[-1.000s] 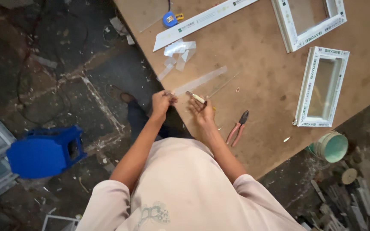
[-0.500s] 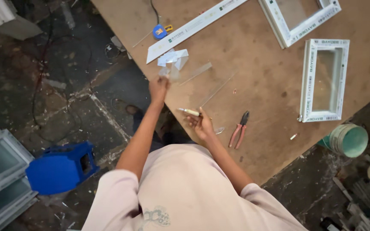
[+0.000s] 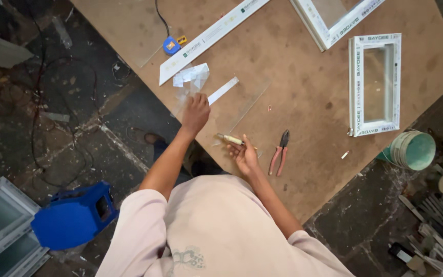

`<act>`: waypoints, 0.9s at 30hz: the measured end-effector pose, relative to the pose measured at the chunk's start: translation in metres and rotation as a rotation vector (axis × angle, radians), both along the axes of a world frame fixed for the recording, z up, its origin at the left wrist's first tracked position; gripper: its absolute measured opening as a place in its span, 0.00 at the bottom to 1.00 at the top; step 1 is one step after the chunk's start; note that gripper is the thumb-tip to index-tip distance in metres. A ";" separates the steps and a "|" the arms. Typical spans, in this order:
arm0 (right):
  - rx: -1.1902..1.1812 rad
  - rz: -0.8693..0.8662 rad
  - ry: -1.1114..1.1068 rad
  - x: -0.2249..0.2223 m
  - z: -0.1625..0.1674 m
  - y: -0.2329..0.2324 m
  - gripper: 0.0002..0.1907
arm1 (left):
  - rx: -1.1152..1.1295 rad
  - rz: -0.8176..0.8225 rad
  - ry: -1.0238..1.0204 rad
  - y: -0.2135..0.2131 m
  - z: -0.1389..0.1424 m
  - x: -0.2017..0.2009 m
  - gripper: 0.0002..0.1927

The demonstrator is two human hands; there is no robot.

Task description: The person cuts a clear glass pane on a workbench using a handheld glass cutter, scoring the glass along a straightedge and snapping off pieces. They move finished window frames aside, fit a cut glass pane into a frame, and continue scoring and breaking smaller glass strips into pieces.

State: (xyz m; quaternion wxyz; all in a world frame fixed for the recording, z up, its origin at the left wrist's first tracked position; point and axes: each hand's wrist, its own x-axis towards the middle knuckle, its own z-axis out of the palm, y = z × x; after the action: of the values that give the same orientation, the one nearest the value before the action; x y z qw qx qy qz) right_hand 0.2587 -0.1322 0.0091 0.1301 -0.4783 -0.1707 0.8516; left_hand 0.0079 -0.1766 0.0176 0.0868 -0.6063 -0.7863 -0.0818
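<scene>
My left hand [image 3: 196, 113] reaches forward over the brown board table [image 3: 308, 97], fingers curled on a clear glass piece [image 3: 223, 90] near the table's left edge. My right hand [image 3: 243, 154] is close to my body, palm up. It holds a small pen-like cutter [image 3: 230, 138] with a pale handle. A thin clear glass strip [image 3: 252, 102] lies slantwise between the two hands. Crumpled clear plastic [image 3: 190, 76] lies just beyond my left hand.
Red-handled pliers [image 3: 279, 153] lie right of my right hand. A white window frame [image 3: 357, 84] is at the right, another frame [image 3: 314, 23] and a long white profile [image 3: 211, 36] farther off, with a blue tape measure [image 3: 170, 45]. A green bucket [image 3: 414, 150], blue stool [image 3: 73, 215] and scrap are on the floor.
My left hand has left the right hand and stretched out to the glass near the table's edge. The right hand has turned palm up with the cutter. The view has shifted.
</scene>
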 end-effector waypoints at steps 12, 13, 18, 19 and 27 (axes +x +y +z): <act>0.625 0.104 -0.085 -0.033 0.003 0.016 0.20 | 0.097 0.736 -1.775 -0.046 -0.042 0.033 0.13; 0.732 0.167 -0.097 -0.038 0.004 0.017 0.19 | 0.109 0.770 -1.748 -0.052 -0.044 0.033 0.14; 1.116 0.511 -0.180 -0.068 -0.001 0.020 0.17 | -0.117 0.878 -1.471 -0.074 -0.043 0.029 0.25; 1.153 0.552 -0.149 -0.074 -0.002 0.021 0.17 | -0.142 0.903 -1.331 -0.073 -0.041 0.028 0.24; 1.415 0.685 -0.061 -0.096 0.002 0.025 0.16 | -0.182 1.084 -1.166 -0.080 -0.032 0.019 0.32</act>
State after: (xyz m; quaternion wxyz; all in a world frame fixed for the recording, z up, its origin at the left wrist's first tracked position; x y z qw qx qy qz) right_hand 0.1624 -0.1073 0.0108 0.1291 -0.2258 -0.8138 0.5197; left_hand 0.0265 -0.2568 -0.0142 -0.3601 -0.0044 -0.8938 -0.2674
